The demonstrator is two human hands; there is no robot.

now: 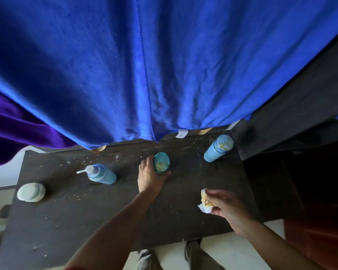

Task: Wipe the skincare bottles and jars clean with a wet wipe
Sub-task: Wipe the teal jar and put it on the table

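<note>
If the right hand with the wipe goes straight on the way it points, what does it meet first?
The wipe would likely meet the left hand gripping the teal jar, thumb side first; depth is unclear.

Big blue curtain (164,65) hangs across the far side, with a purple cloth (18,129) at left and dark fabric (300,104) at right. The dark speckled counter (86,221) stands on a pale tiled floor (222,248).

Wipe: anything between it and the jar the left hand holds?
Nothing visible. Only table lies between the wipe, in the right hand, and the jar. The left hand grips the jar's side; its smeared top is exposed.
</note>
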